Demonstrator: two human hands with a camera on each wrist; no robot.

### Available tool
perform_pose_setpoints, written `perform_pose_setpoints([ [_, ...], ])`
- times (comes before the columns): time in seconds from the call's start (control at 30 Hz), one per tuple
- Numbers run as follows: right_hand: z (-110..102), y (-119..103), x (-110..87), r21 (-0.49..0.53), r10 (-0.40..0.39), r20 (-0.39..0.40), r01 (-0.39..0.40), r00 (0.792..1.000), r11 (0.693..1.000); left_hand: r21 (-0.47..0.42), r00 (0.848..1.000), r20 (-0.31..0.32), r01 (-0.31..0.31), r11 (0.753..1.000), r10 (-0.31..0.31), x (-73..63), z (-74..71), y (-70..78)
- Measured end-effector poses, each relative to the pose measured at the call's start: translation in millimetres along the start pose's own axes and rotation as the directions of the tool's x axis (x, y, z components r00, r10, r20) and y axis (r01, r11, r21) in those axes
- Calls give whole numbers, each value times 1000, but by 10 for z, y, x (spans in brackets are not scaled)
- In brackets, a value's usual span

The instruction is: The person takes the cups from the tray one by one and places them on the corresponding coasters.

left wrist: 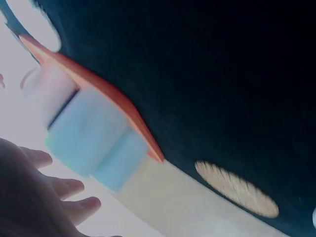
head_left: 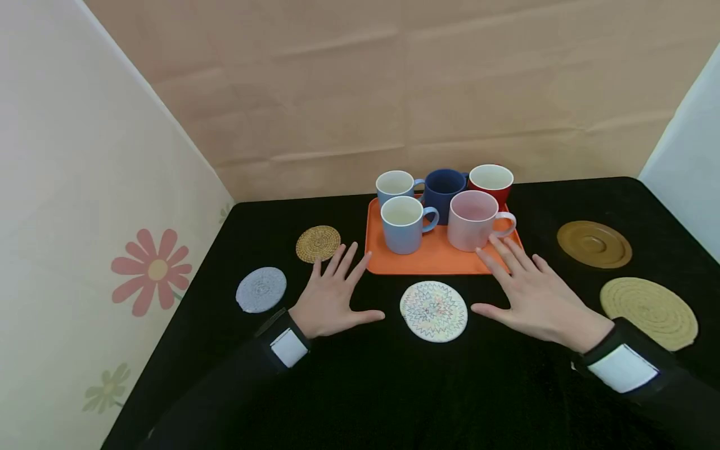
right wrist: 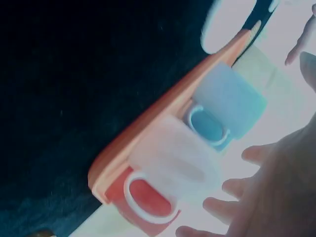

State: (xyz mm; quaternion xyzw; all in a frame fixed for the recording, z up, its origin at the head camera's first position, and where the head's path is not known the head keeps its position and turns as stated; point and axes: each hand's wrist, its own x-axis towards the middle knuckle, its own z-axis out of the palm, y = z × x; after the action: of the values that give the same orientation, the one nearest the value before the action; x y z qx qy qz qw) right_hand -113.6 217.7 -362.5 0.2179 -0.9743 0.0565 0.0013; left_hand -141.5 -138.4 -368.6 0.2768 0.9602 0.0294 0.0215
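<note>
Five mugs stand upright on an orange tray [head_left: 427, 262], toward the far side of a black table [head_left: 416, 394]. Front row: light blue mug [head_left: 402, 234] at left, pink mug [head_left: 469, 231] at right, both handles to the right. Behind them: second light blue mug [head_left: 395, 186], dark blue mug [head_left: 437, 203], red mug [head_left: 499, 189].

Left hand [head_left: 329, 300]: fingers spread apart, grip slack, fingertips just beside the tray's near left corner and near a woven tan mat [head_left: 318, 244]. Right hand [head_left: 534, 300]: fingers likewise spread, tips before the pink mug and its handle; contact cannot be told. Thumbs point inward, a round patterned mat [head_left: 434, 311] between them, just in front of the tray.

Pale blue mat [head_left: 261, 289] further left. Brown disc [head_left: 594, 244] and straw mat [head_left: 649, 312] right of the tray. Both wrist views washed out near the hands.
</note>
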Motion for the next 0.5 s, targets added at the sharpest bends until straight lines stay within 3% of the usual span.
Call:
perform_pose_setpoints([
  [0.3, 188, -141, 35, 14, -98, 15, 97, 995, 995, 25, 987, 70, -144, 989, 142, 160, 217, 268],
  [0.5, 369, -215, 57, 52, -138, 29, 136, 990, 989, 5, 976, 156, -155, 988, 152, 241, 343, 406],
])
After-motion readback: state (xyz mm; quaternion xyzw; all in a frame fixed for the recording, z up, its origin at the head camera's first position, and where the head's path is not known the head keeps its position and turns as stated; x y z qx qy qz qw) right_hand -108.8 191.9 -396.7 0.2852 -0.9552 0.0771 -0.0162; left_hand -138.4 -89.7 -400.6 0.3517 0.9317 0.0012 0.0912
